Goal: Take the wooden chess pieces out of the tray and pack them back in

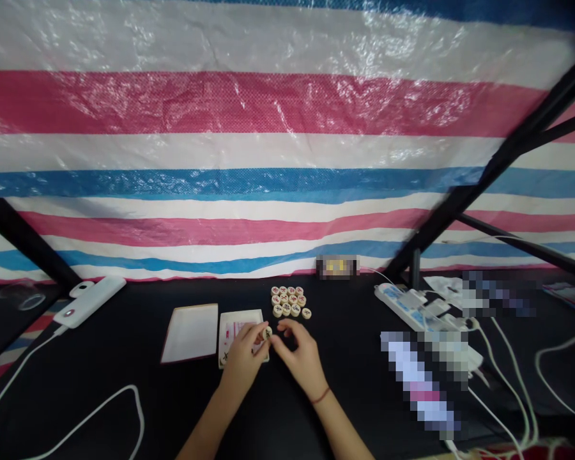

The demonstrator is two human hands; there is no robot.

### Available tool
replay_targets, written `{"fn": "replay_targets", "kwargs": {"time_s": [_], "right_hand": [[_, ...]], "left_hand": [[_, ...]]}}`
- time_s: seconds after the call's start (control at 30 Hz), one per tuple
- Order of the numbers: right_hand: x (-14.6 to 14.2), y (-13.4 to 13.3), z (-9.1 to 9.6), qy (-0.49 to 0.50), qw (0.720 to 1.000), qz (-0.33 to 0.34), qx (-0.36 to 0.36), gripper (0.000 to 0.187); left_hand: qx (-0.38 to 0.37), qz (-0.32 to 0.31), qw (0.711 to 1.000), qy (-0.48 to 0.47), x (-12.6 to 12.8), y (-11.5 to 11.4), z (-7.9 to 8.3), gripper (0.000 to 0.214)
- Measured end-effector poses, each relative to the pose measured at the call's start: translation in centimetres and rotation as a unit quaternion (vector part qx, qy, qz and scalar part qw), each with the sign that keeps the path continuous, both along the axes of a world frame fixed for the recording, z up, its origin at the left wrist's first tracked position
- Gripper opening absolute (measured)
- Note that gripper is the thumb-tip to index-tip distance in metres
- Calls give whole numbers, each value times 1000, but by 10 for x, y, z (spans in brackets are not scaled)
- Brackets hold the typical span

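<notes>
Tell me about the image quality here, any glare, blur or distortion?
Head view: glare glints across the striped tarp; wide-angle distortion bows its stripes; pixelated blocks hide things beside the power strip; the left hand, right hand and round game pieces look reasonably sharp.

A white power strip and cables before a pink-and-blue striped tarpaulin

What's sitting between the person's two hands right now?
The head view shows a small round game piece between the left hand and the right hand, gripped at the left hand's fingertips, with the right hand's fingers close beside it.
</notes>
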State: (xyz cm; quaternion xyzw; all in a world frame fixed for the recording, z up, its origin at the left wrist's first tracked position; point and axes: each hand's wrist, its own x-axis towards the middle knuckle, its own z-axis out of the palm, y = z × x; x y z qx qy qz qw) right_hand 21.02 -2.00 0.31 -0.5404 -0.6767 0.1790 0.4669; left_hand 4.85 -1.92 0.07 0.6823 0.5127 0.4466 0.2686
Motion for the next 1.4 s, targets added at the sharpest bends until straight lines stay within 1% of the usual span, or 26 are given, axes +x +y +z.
{"fn": "replay_targets", "kwargs": {"time_s": [0.07,0.1,0.17,0.2,0.27,0.33,0.37,0.43,0.5,0.57,0.63,0.87,1.0,1.1,1.2,1.27,1.3,1.33,1.37,1.4], "right_hand": [[-14,-10,8,18,999,24,-13,21],[-17,-12,10,24,999,27,-17,20],[-14,-8,9,32,999,14,-18,19],[-7,-4,6,30,1000,-4,-10,20],[11,9,-3,10,997,-70,23,23],[32,24,-15,-27,986,-150,61,27],[41,30,-22,-48,980,-176,73,28],[55,40,-35,-89,975,-192,72,30],[61,44,-45,-123,973,-188,51,30],[61,45,-51,-145,971,-189,29,30],[59,44,-54,-160,967,-197,16,29],[57,45,-50,-192,959,-210,-13,26],[57,47,-51,-197,958,-207,-12,26],[58,49,-53,-196,959,-205,-12,25],[58,47,-48,-179,961,-209,15,28],[53,42,-40,-151,963,-217,49,32],[48,38,-34,-135,967,-209,59,33],[41,33,-27,-120,974,-184,59,33],[32,29,-20,-108,983,-141,48,32],[22,24,-14,-98,992,-75,27,31]], "left_hand": [[41,-13,998,39,6,-1,-1,29],[58,-22,997,54,7,-1,-1,29],[85,-33,993,80,5,-1,-1,29],[98,-32,990,95,2,-1,-1,28],[117,-10,986,120,-8,0,-1,25],[129,25,982,133,-21,-1,-3,22],[133,41,981,133,-26,-1,-5,21],[119,70,981,135,-36,-2,-8,20],[101,85,982,134,-41,-3,-11,20],[90,88,984,129,-43,-4,-11,21],[84,86,985,124,-42,-4,-10,22],[71,74,988,116,-42,-4,-12,21],[56,86,988,116,-43,-4,-15,24],[54,81,988,119,-42,-3,-17,25],[73,83,985,135,-43,-2,-16,24],[96,98,978,157,-48,0,-13,25],[105,103,974,172,-53,0,-11,26],[111,104,970,187,-58,0,-8,27],[114,106,967,202,-64,0,-6,27],[109,87,964,226,-70,0,-3,27]]}}
